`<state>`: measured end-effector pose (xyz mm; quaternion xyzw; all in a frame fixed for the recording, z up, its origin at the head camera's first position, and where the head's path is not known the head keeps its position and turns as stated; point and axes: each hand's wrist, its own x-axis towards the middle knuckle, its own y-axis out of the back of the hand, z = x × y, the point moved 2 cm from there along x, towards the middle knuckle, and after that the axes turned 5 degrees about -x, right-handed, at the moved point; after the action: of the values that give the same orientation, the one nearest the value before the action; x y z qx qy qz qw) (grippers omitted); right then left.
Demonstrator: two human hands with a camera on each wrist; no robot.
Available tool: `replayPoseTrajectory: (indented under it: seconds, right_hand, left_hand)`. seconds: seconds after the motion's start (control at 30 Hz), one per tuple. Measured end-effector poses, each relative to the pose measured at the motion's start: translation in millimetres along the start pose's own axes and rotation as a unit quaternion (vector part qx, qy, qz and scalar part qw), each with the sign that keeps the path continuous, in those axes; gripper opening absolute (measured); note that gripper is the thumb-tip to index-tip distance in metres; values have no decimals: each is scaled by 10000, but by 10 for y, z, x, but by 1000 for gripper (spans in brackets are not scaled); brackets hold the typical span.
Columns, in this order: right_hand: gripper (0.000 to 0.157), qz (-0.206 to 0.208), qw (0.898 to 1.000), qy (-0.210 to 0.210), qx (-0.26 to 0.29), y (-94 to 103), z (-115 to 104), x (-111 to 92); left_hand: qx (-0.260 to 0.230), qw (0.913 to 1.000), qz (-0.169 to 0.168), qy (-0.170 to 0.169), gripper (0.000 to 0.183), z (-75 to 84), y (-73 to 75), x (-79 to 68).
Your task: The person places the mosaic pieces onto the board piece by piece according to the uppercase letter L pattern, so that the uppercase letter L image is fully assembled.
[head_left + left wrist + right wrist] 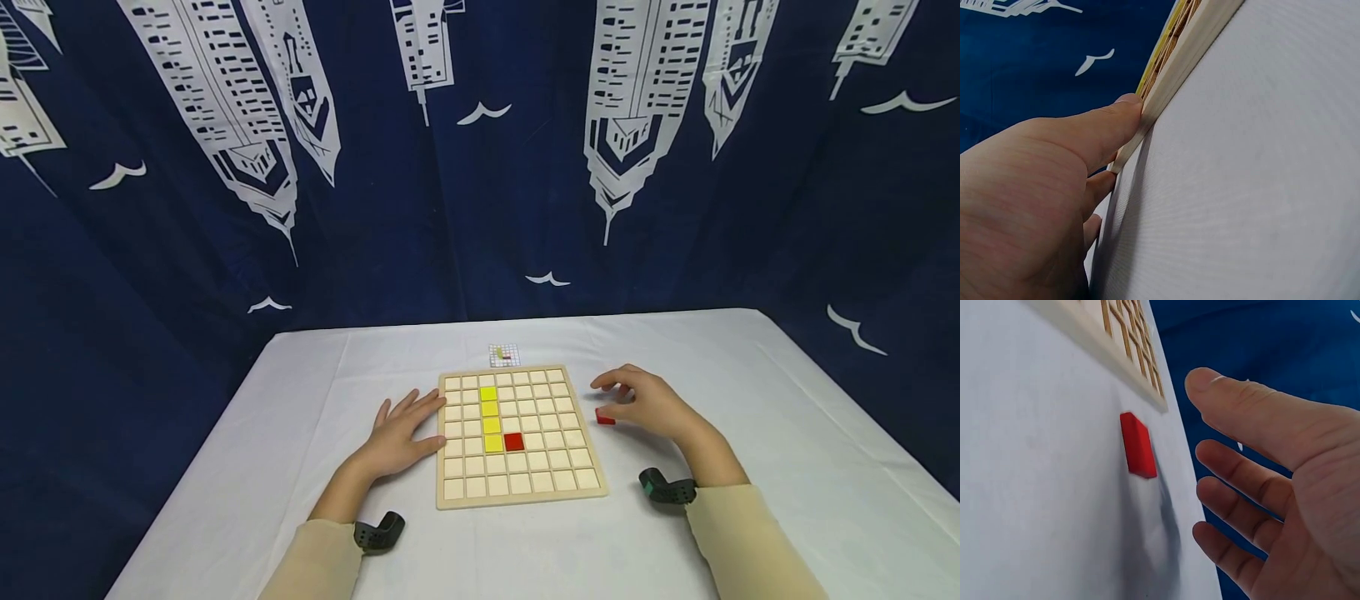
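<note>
A wooden grid board [540,484] lies on the white table. Several yellow tiles [490,409] form a column in its cells, and one red tile [513,442] sits right of the lowest yellow one. My left hand [397,443] rests flat at the board's left edge, its thumb [1116,122] and fingertips against the wooden side. Off the board's right side lies a loose red tile [1137,445] on the cloth. Over it hovers my right hand [647,406], thumb and fingers spread apart; in the right wrist view a gap separates them from the tile.
Behind the board lies a small printed grid card [504,355] with coloured squares. A dark blue curtain [450,208] with white building shapes hangs behind the table [345,367]. Black bands with cameras [666,487] sit at both wrists.
</note>
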<state>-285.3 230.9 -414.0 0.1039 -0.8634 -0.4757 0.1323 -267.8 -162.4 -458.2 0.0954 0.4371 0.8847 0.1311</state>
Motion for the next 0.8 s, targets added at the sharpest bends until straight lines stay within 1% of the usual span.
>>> replayPoseTrajectory:
  seconds: [0.2,0.5,0.67,0.8]
  right_hand:
    - [39,-175,9997,-67,125,-35,105,-3]
    - [38,-438,9988,-66,225,-70,166,-43]
    - [31,-347,9992,74,184,-101,204,-48]
    - [24,-266,9996,65,116,-137,226,-34]
  left_hand:
    - [-57,10000,-8,3,63,7,1,1]
    - [-73,10000,-5,-13,64,22,7,-5]
    - [-83,10000,-2,-12,64,25,6,-9]
    - [-54,10000,3,-1,65,19,4,-10]
